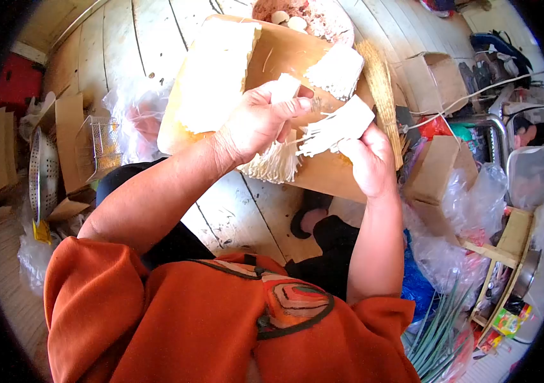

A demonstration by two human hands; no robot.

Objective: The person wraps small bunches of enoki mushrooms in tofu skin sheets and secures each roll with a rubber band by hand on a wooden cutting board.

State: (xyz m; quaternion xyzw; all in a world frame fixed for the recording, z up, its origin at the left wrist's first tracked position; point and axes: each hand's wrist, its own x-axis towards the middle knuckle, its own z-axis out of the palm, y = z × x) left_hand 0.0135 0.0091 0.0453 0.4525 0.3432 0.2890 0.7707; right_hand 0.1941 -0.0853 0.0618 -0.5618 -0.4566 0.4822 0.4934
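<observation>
My left hand [256,121] is closed around a folded bundle of white noodle-like strips [273,163], whose loose ends hang below the palm. In my right hand [374,159], thumb and fingers grip a second, flatter bundle of white strips [343,126], its frayed end pointing at my left hand. Both are held over a tan board [285,48]. A further fringed white bundle [336,70] lies on the board just beyond. To the left rests a large pale sheet or stack [218,70] with a ragged edge. A long yellow straw-like bundle [380,96] lies along the board's right side.
Past the board stands a basin [348,25] with reddish contents and pale shell-like pieces. Cardboard boxes [434,83], plastic bags [470,198] and a small wooden rack [508,249] crowd the right. A colander [42,175] and wire basket [103,143] are at left; green stalks [438,332] lie lower right.
</observation>
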